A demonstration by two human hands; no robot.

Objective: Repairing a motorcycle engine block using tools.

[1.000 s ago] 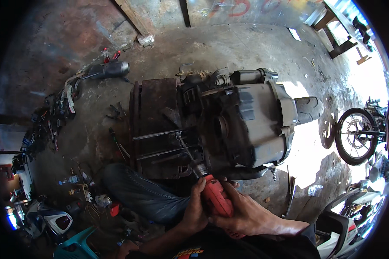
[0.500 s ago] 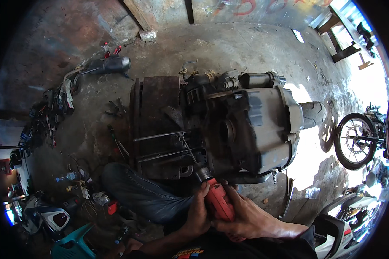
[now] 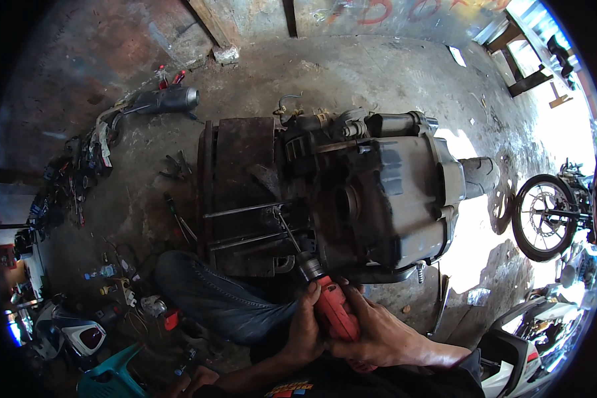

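A red power drill with a dark chuck lies between both of my hands, its long thin bit slanting up and left. My left hand is wrapped round the drill's left side, the thumb near the chuck. Round its body and handle on the right closes my right hand. The bit's tip meets a small metal part by the rods on a dark metal stand. Right beside the stand sits a large, dirty engine; whether it rests on the stand is hidden.
A bent knee in jeans is at the lower left. Pliers and a screwdriver lie on the floor left of the stand. Farther left are an exhaust muffler and assorted parts. A motorcycle wheel stands at the right.
Almost nothing differs. Both hands keep their hold on the drill, and the bit stays at the same spot; the view has shifted very slightly.
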